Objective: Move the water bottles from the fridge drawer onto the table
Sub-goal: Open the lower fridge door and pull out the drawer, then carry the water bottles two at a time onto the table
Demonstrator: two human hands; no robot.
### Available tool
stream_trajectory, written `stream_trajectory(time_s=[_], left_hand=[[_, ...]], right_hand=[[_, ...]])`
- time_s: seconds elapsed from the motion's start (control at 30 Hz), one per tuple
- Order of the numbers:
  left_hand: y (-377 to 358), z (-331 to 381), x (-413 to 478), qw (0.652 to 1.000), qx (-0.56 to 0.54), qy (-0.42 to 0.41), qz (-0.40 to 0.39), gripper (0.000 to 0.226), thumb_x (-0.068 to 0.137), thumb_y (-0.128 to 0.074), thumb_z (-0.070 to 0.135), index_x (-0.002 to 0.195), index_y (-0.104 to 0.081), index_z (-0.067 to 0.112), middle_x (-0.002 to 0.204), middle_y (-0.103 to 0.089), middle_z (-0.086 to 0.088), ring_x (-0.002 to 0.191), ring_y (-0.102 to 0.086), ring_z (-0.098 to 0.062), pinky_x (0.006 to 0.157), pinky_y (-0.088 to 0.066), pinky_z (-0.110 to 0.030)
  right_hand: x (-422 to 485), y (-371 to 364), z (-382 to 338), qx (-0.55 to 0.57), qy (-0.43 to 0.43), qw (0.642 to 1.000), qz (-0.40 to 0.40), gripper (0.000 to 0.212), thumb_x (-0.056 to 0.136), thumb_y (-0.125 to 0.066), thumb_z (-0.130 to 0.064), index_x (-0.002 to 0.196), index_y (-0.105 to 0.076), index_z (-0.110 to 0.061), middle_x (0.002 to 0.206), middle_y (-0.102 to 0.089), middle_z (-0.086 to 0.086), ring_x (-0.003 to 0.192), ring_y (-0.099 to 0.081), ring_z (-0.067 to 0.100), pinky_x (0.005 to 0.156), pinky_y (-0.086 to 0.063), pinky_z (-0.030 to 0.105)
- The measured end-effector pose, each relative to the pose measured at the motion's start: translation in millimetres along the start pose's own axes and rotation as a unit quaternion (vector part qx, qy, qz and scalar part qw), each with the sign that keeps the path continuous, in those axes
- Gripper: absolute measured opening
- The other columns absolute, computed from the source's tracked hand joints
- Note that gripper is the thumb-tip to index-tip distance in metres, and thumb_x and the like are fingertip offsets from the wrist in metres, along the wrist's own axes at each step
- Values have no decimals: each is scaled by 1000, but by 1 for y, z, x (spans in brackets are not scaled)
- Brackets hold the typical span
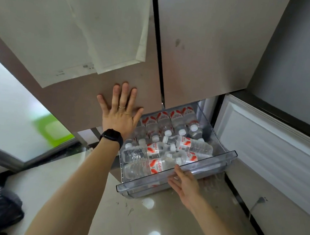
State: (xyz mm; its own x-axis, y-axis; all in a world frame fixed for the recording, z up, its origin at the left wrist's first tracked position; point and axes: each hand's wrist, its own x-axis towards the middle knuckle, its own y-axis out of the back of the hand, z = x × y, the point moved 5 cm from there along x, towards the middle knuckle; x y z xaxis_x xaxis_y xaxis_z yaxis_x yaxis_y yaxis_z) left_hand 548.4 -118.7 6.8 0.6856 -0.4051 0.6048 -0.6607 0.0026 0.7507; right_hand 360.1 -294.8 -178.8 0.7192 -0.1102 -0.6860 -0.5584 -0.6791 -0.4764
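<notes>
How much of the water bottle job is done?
Only the start. The fridge drawer stands pulled out. The right hand grips its front rim, and the left hand presses flat on the fridge door. Neither hand holds a bottle. The water bottles in view all lie in the drawer, so moving them is what's left. No table shows.

About ten bottles [195, 145], one drawer [143, 185]
</notes>
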Motion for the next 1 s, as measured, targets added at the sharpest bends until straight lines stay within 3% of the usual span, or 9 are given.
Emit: stream_trajectory(time_s=[0.17, 0.27, 0.37, 0.47, 0.57, 0.67, 0.77, 0.87, 1.0], left_hand=[[15, 13, -6, 997, -65, 25, -29, 94, 97, -52, 45, 158, 15, 20, 160, 35, 0, 148, 31, -24, 113, 19, -64], [19, 28, -22, 988, -120, 19, -98, 102, 87, -61, 40, 160, 7, 21, 163, 28, -6, 150, 25, -30, 114, 13, -66], [15, 45, -55, 963, -216, 9, -161, 96, 86, -62, 37, 160, -2, 32, 168, 8, -5, 154, 0, -32, 119, -1, -64], [0, 56, -95, 907, -335, 56, -249, 81, 91, -61, 30, 159, -15, 30, 164, -20, -7, 147, -27, -32, 120, -26, -53], [-24, 64, -125, 858, -372, 90, -342, 70, 95, -58, 34, 156, -23, 29, 161, -27, -6, 147, -26, -29, 118, -31, -48], [-42, 69, -128, 845, -368, 88, -378, 66, 95, -55, 36, 154, -26, 27, 160, -30, -6, 146, -28, -27, 117, -32, -47], [-54, 74, -116, 835, -371, 93, -397, 64, 95, -55, 35, 153, -31, 23, 155, -37, -6, 141, -34, -26, 114, -36, -42], [-67, 81, -99, 830, -355, 92, -420, 62, 95, -55, 35, 152, -34, 22, 151, -42, -6, 134, -41, -27, 107, -42, -40], [-96, 98, -84, 815, -313, 72, -483, 60, 92, -58, 40, 146, -39, 24, 144, -49, -8, 128, -47, -31, 100, -47, -42]], right_hand=[[-6, 1, -3, -62, 7, 998, 12, 30, 89, -73, -27, 108, -65, -5, 102, -74, 14, 95, -74, 27, 88, -59, 41], [-8, 6, -6, -193, 28, 980, 36, 35, 91, -69, -42, 108, -66, -12, 103, -75, 8, 91, -75, 22, 81, -60, 37], [-19, 16, -17, -404, 84, 909, 64, 27, 92, -66, -47, 101, -66, -21, 97, -75, -5, 83, -74, 10, 79, -59, 34], [-34, 19, -31, -531, 144, 832, 72, 18, 91, -67, -45, 93, -64, -28, 87, -74, -10, 82, -70, 3, 74, -53, 26], [-44, 8, -51, -545, 218, 807, 54, 12, 90, -71, -39, 93, -65, -29, 92, -72, -13, 86, -67, -1, 75, -50, 19], [-36, -11, -71, -588, 275, 760, 31, 9, 92, -71, -31, 95, -63, -27, 91, -71, -14, 86, -64, -6, 74, -48, 9], [-9, -24, -85, -663, 304, 684, 14, 14, 91, -70, -35, 100, -62, -28, 93, -68, -16, 88, -64, 3, 80, -54, 21], [25, -33, -89, -756, 253, 602, -36, 29, 89, -68, -44, 113, -63, -30, 104, -61, -11, 96, -61, 11, 87, -52, 29], [61, -35, -89, -782, 141, 597, -109, 41, 77, -71, -58, 111, -63, -37, 116, -58, -9, 105, -60, 13, 93, -49, 32]])
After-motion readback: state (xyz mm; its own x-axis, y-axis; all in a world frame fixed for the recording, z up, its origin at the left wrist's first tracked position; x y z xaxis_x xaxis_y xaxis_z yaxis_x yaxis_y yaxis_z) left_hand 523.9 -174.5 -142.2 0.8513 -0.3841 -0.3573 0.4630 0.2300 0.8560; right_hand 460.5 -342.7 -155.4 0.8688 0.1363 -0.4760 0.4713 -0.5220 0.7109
